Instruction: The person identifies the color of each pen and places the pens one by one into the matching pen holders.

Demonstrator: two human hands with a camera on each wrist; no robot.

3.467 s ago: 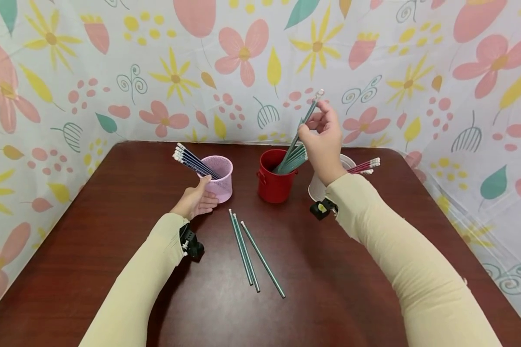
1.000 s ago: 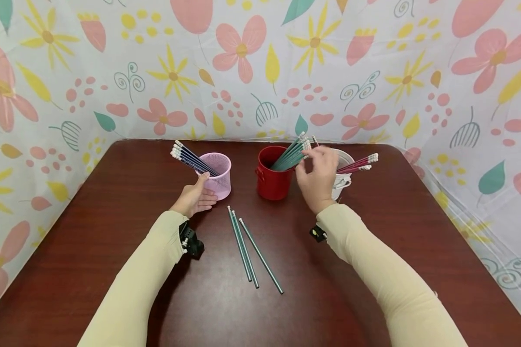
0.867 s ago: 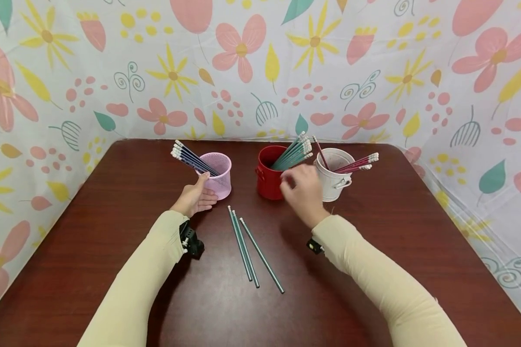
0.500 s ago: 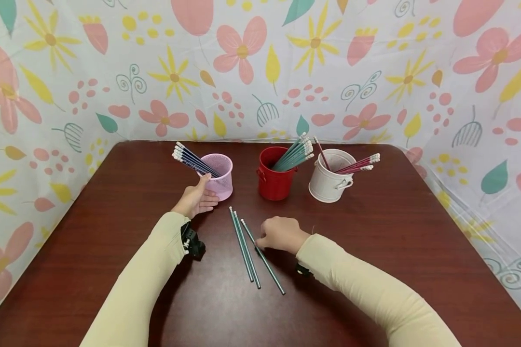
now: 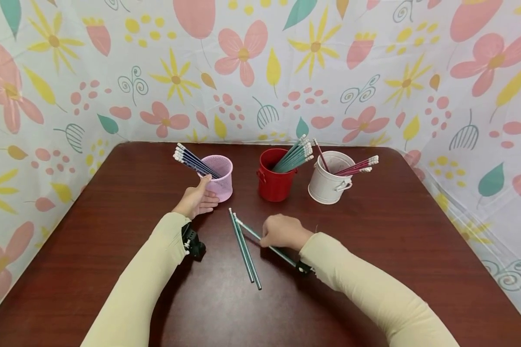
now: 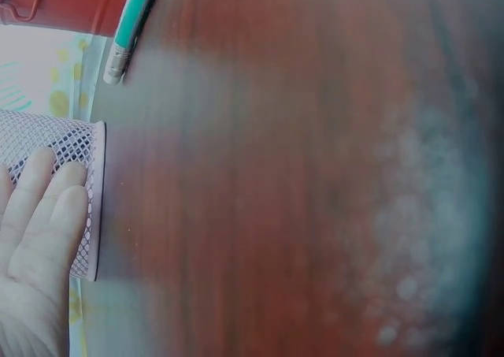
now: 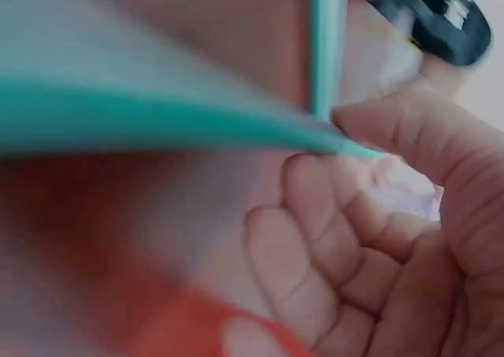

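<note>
My right hand (image 5: 283, 232) pinches a green pencil (image 5: 248, 228) between thumb and fingers, low over the table. In the right wrist view this pencil (image 7: 197, 128) runs blurred into the fingertips. Two more green pencils (image 5: 245, 250) lie side by side just left of it. My left hand (image 5: 196, 198) rests against a pink mesh pen cup (image 5: 224, 187), thumb by the rim and straight fingers along the side. Dark blue pencils (image 5: 194, 161) with white erasers lean in that cup. The left wrist view shows the straight fingers (image 6: 47, 215) flat on the mesh.
A red bucket (image 5: 275, 187) holding several green pencils (image 5: 296, 155) stands at the back middle. To its right is a white bucket (image 5: 325, 187) with several dark red pencils (image 5: 354, 166). A flowered cloth (image 5: 243, 96) hangs behind the brown table (image 5: 113, 202).
My right hand put a green pencil into the red bucket, came down to the table and took hold of the rightmost loose pencil, which has turned. The left hand stays at the pink cup.
</note>
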